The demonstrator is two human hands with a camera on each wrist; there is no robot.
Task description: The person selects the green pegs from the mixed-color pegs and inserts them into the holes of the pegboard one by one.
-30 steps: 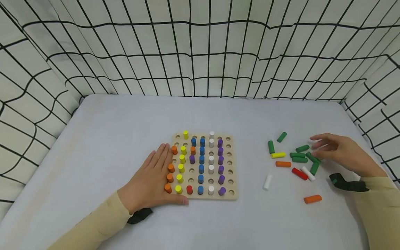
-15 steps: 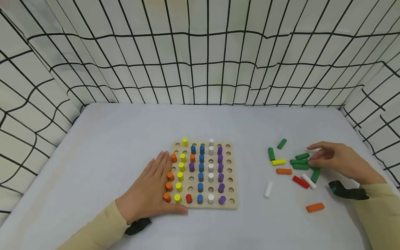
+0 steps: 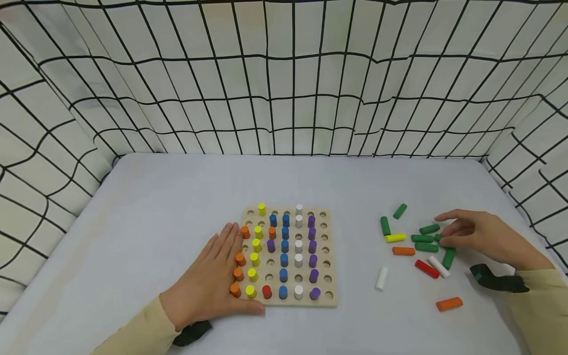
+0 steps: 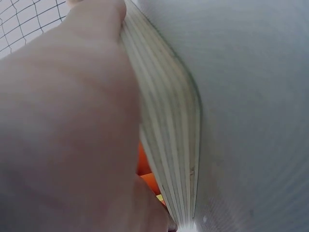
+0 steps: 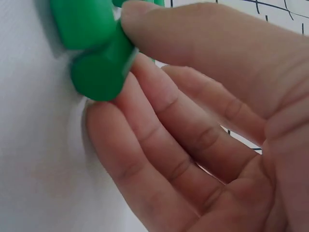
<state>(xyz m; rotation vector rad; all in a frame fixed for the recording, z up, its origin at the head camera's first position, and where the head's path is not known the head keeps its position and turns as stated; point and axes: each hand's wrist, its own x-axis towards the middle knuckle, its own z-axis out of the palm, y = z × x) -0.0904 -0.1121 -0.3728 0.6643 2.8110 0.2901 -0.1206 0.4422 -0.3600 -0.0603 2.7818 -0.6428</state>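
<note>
My left hand (image 3: 206, 283) lies with straight fingers along the left side of a wooden peg board (image 3: 334, 276), its thumb at the front edge. In the left wrist view this hand is pressed close to the board's layered side (image 4: 176, 116). Coloured pegs stand in many of the board's holes, including blue pegs (image 3: 284, 260) and purple pegs (image 3: 313, 261). On the right, my right hand (image 3: 481, 236) pinches a green peg (image 5: 99, 77) between thumb and fingers. The right wrist view shows its round end, low over the table and beside another green peg (image 5: 82, 24).
More loose pegs lie around the right hand: a yellow peg (image 3: 395, 238), a red peg (image 3: 427, 268), white ones such as this white peg (image 3: 381, 279), and an orange peg (image 3: 449, 303) nearer the front. Black-lined white panels (image 3: 293, 79) enclose the white table.
My right hand has lowered and closed its thumb and fingers on a green peg in the pile. The head view has tilted up, so everything sits lower. My left hand stays at the board.
</note>
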